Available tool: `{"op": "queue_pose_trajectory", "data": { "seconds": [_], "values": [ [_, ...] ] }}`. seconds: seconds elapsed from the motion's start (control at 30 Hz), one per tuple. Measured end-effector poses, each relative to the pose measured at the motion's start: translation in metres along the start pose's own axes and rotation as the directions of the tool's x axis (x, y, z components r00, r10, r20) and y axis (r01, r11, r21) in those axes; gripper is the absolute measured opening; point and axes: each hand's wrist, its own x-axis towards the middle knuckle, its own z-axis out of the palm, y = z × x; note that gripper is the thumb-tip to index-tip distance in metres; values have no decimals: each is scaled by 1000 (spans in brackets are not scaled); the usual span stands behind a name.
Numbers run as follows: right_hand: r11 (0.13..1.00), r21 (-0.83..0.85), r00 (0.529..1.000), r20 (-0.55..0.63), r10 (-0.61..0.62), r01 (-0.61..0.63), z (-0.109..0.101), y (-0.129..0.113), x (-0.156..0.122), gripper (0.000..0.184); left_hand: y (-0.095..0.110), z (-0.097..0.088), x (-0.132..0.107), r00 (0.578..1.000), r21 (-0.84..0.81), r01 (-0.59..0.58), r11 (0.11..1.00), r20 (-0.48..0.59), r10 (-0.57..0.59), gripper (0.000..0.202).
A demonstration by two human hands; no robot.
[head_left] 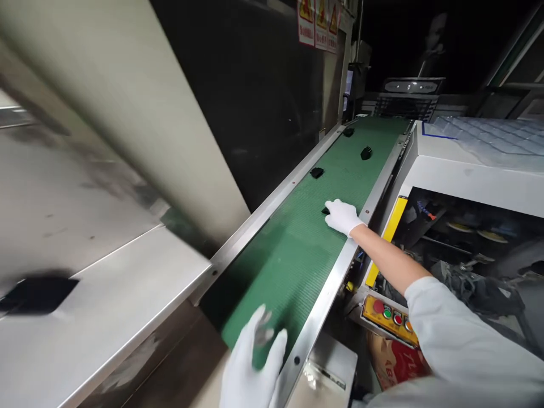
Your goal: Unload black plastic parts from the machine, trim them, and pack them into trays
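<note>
My right hand (342, 218), in a white glove, is stretched out over the green conveyor belt (293, 255). Its fingers are closed on a small black piece (325, 211), most of which they cover. Near the belt's close end, my gloved left hand (255, 362) hovers with thumb and fingers apart and nothing between them. Farther up the belt lie more dark pieces: one by the left rail (317, 172), one toward the right side (366, 152) and one at the far left (348, 132). Their exact kind does not show.
A metal table (140, 306) flanks the belt on the left, with a larger black object (38, 293) blurred on it. To the right stands a white machine (480, 170) bearing clear plastic trays (497, 136). A yellow button box (389, 318) sits below my right forearm.
</note>
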Motion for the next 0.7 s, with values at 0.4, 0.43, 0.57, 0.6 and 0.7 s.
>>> {"op": "queue_pose_trajectory", "data": {
  "seconds": [0.4,0.43,0.57,0.6,0.7],
  "values": [
    [997,69,987,-156,-27,38,23,-1,6,22,268,213,398,892,240,-443,864,212,398,59],
    [996,80,987,-159,-34,47,24,-1,6,21,275,223,409,901,219,-418,882,221,372,47],
    [989,124,986,-156,-67,86,23,-1,7,22,273,229,409,910,41,-355,934,243,335,28],
    [985,146,986,-155,-65,88,21,0,7,23,263,221,396,911,-19,-341,940,240,335,32],
    [950,294,989,-126,-73,107,19,5,9,25,212,173,321,929,-240,-247,939,218,300,51]
  ]
}}
